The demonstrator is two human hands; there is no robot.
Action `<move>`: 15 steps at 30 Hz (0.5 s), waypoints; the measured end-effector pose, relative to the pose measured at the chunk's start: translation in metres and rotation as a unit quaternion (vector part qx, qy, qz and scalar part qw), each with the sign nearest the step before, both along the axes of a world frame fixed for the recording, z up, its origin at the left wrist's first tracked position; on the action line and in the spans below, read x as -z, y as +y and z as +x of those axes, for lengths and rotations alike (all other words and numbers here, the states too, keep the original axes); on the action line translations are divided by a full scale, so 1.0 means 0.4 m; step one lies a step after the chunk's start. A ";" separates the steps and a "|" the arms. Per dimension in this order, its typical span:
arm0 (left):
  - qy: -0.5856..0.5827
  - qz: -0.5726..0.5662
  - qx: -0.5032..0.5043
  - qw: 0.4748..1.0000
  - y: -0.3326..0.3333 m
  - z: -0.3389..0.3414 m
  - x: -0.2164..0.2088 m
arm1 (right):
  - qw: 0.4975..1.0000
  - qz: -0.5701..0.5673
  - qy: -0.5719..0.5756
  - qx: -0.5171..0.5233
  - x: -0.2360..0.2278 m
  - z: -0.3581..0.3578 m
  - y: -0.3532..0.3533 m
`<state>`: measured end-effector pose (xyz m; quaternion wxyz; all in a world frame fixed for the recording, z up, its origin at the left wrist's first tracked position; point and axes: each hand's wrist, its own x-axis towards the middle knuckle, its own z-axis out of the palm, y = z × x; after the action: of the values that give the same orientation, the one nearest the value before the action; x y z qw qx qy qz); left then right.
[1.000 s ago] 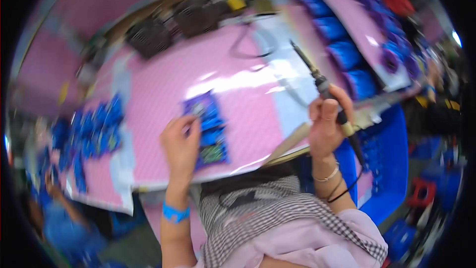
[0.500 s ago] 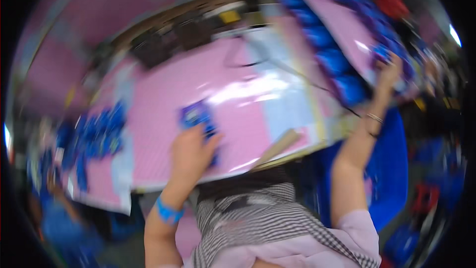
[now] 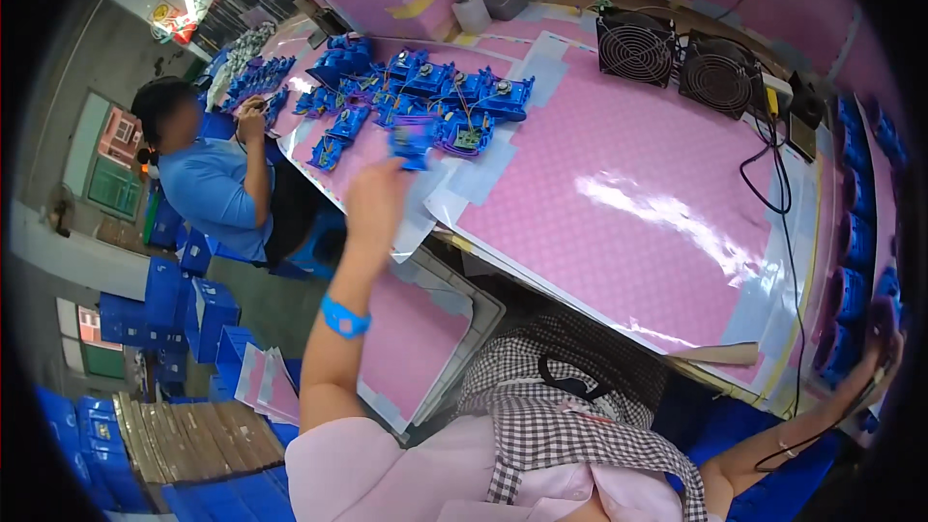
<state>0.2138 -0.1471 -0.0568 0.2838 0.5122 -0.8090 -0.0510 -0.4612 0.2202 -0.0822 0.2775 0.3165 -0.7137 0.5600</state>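
Note:
My left hand (image 3: 375,195), blurred by motion, reaches out to the left with its fingers closed on a blue plastic housing (image 3: 413,140) with a purple part. Around and beyond that piece lies a cluster of similar blue housings (image 3: 464,87) with wires and small circuit boards, spread over the pink table top (image 3: 599,203). At the far right edge my right hand (image 3: 878,353) has its fingers around a blue and purple piece (image 3: 884,312), beside a row of blue housings (image 3: 851,246). Its fingertips are partly hidden.
Two black fans (image 3: 636,46) stand at the back, with a black cable (image 3: 788,193) running forward. A cardboard strip (image 3: 720,354) lies at the front edge. A co-worker in a blue shirt (image 3: 217,184) works at the left. Blue bins (image 3: 198,314) stack behind that person.
The view has swung left. My left hand has carried the blue housing from mid-table to the cluster at the left. My right hand stays by the rows at the right.

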 end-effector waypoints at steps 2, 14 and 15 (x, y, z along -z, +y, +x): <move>-0.090 -0.056 -0.088 0.990 -0.085 0.141 0.000 | 0.998 -0.022 -0.004 -0.059 -0.015 0.147 -0.081; -0.199 0.031 -0.273 0.941 -0.382 0.260 0.166 | 0.915 0.300 -0.063 -0.263 -0.029 0.782 -0.458; -0.196 -0.002 -0.215 0.957 -0.387 0.230 0.156 | 0.918 0.304 -0.072 -0.243 -0.042 0.784 -0.449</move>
<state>0.3058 -0.3021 -0.1193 0.1245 0.6737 -0.7195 0.1141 -0.1478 0.0406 -0.0654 -0.0293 0.5078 -0.7690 0.3872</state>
